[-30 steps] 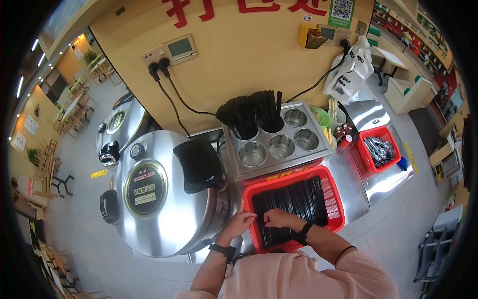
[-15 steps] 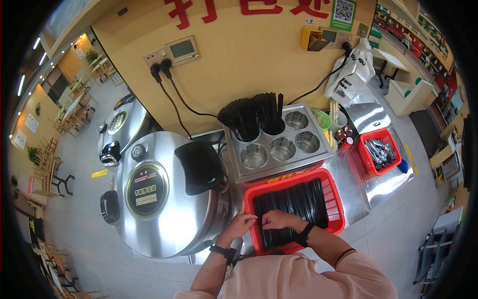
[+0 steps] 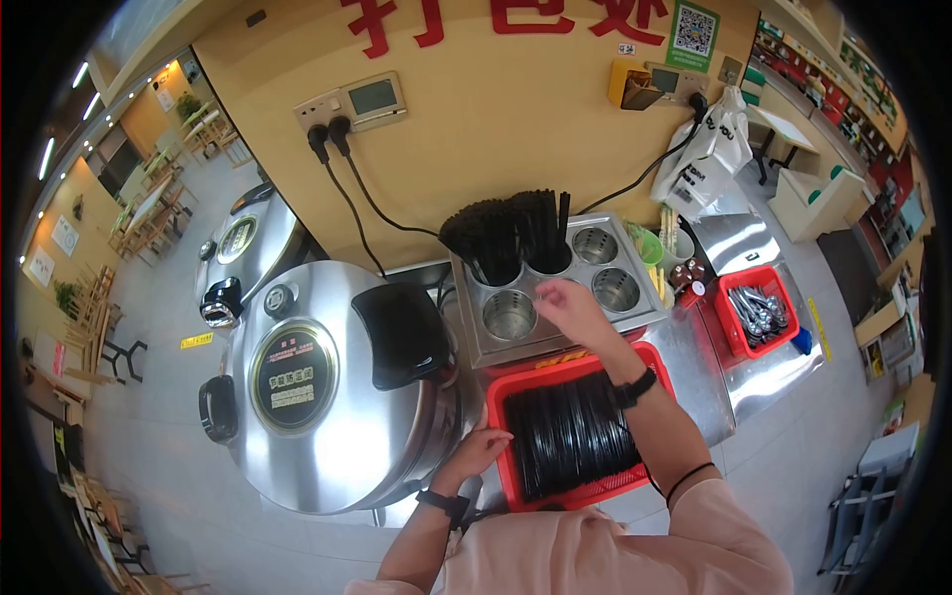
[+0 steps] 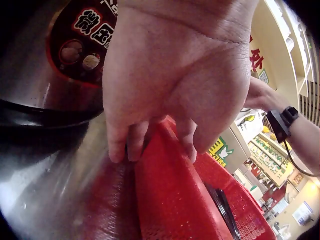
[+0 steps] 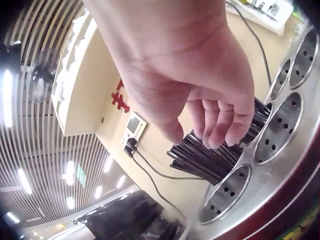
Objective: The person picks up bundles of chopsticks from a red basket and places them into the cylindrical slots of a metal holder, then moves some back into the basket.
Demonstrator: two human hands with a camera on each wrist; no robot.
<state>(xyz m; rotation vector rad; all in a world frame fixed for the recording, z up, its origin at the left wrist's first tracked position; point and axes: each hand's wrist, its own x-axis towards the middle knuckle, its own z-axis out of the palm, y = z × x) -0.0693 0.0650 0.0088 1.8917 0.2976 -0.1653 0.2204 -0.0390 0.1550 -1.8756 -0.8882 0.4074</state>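
My left hand [image 3: 479, 453] grips the left rim of a red plastic basket [image 3: 603, 486], thumb on one side of the wall and fingers on the other in the left wrist view. Many black chopsticks [image 3: 565, 436] lie side by side in that basket. Over the steel chopstick holder [image 3: 471, 309] hovers my right hand [image 3: 570, 309], its fingers loosely bent with a gap to the thumb and nothing seen between them. Bunches of black chopsticks [image 5: 200, 160] stand upright in the holder's back cups, just behind the right fingers. A perforated front cup [image 3: 509, 315] is empty.
Left of the basket stands a large round steel cooker [image 3: 367, 436] with a black handle [image 3: 402, 337]. To the right, a small red basket [image 3: 759, 309] holds metal spoons. Small containers and a white plastic bag [image 3: 702, 149] sit beside the holder. Power cords [image 3: 362, 213] hang down the wall.
My right hand has left the chopsticks in the basket and moved up and forward over the holder. The left hand has stayed at the basket's left rim.
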